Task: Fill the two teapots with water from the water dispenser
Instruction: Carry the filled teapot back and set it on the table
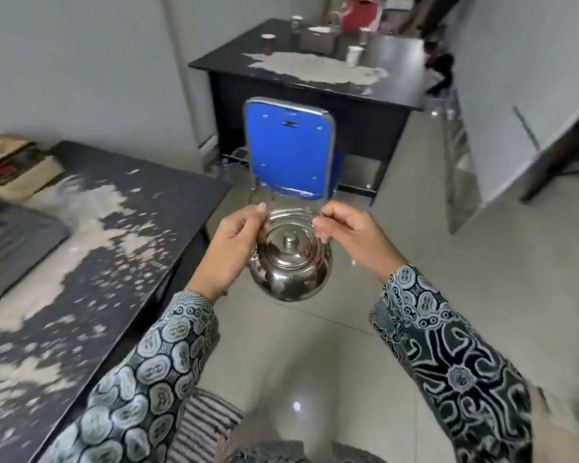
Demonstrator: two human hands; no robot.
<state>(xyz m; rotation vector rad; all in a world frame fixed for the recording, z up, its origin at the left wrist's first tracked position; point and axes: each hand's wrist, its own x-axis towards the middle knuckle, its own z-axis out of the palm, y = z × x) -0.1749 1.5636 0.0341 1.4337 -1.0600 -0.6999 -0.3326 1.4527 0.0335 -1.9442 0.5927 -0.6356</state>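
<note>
Held in mid-air over the floor, near the blue chair (290, 148): steel teapot (290, 262), left hand (229, 250) gripping its side, right hand (345, 228) pinching near the handle; loose lid (290, 243) liable to slip off if tilted.

Blue chair (290, 148) between 2 worn black desks (315, 71).

Left of the left grip (233, 243) stands a dark table (121, 228) with its top badly peeled; stacked books (12, 165) and a dark mat (10, 248) lie on it. Beyond both grips, a second peeled table (398, 85) carries cups (354, 55) and a box (316, 40). Below is tiled floor (448, 295) bearing a blue chair (290, 148).
</note>
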